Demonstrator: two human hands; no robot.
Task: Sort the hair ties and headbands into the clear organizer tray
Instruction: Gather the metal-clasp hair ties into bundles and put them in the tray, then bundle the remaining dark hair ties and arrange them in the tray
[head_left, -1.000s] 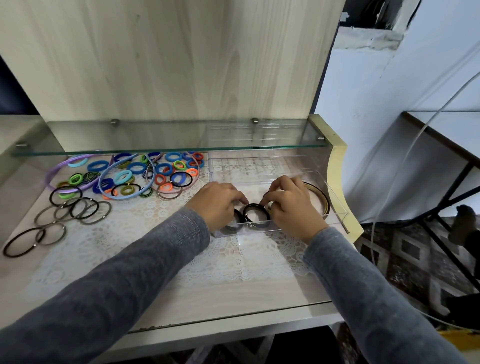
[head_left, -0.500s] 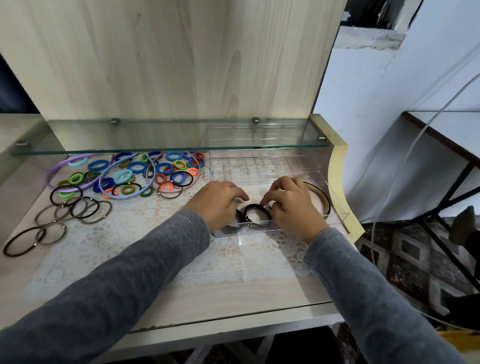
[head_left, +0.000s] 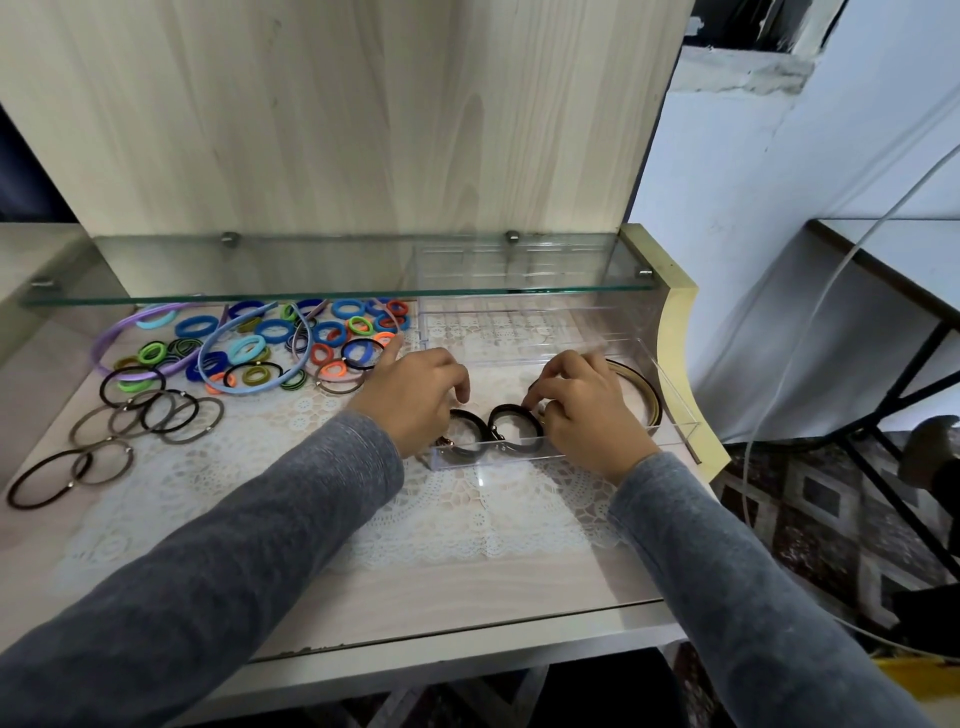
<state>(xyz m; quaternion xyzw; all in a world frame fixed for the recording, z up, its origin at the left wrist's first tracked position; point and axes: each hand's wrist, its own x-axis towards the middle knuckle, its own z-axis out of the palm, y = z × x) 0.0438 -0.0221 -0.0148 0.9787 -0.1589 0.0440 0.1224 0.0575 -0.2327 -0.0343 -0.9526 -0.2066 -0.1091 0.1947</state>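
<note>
**Black hair ties go into the clear tray's front compartment**

Black elastic loops sit side by side in the near compartment of the clear organizer tray (head_left: 670, 395), which rests on a lace mat (head_left: 291, 467) at the right end of the tabletop (head_left: 467, 592). The left hand (head_left: 415, 400) curls over the left black hair tie (head_left: 467, 434), fingertips pinched down at its rim, though the exact grip is hidden by the knuckles. The right hand (head_left: 582, 410) pinches the top edge of the right black hair tie (head_left: 514, 423) between thumb and forefinger. Behind the right hand a gold-and-black headband (head_left: 647, 387) curves along the tray's right side.

Left of the tray lies the unsorted heap: colourful hair ties (head_left: 322, 338) (blue, orange, green, teal) tangled with a light blue headband (head_left: 228, 338) and a purple headband (head_left: 111, 338). Nearer the left edge, thin brown and black elastics (head_left: 150, 415) are spread on the tabletop. A glass shelf (head_left: 337, 270) spans above it all.
</note>
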